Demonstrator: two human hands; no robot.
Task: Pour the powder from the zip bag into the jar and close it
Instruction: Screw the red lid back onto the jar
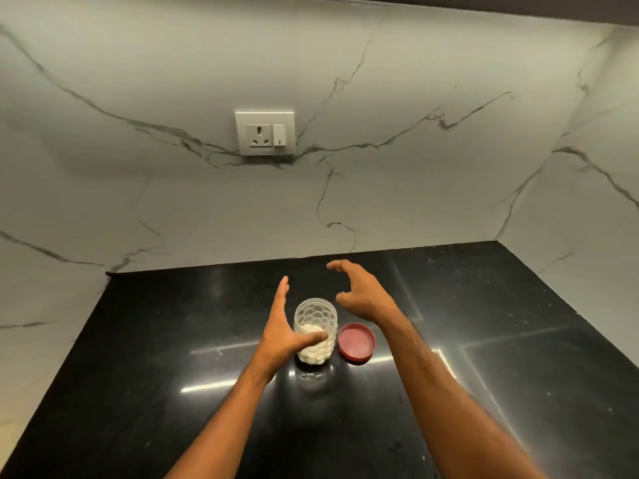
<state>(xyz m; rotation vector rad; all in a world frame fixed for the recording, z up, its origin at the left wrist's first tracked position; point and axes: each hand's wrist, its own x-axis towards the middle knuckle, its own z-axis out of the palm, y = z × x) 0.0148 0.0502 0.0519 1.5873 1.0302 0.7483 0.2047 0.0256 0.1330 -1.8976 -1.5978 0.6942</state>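
Now, near to far:
Countertop (518, 392): black, polished stone, showing bright streaks of reflected light.
Left hand (281, 335): open, fingers straight and pointing away, thumb laid across the near side of the jar — palm beside it, not closed around it.
Jar (316, 328): clear plastic with a scale-like moulded pattern, standing upright on the countertop, mouth uncovered; white powder (314, 350) fills roughly its lower half.
Lid (356, 341): dark red, round, lying flat on the countertop just right of the jar, hollow side up, apart from both hands.
Right hand (359, 295): raised above and behind the jar and lid, fingers curled and spread in a loose claw — holding nothing.
Wall (173, 81): pale marble with dark veins, meeting the countertop's far edge.
Socket plate (265, 133): white, on the wall, with a switch beside the socket.
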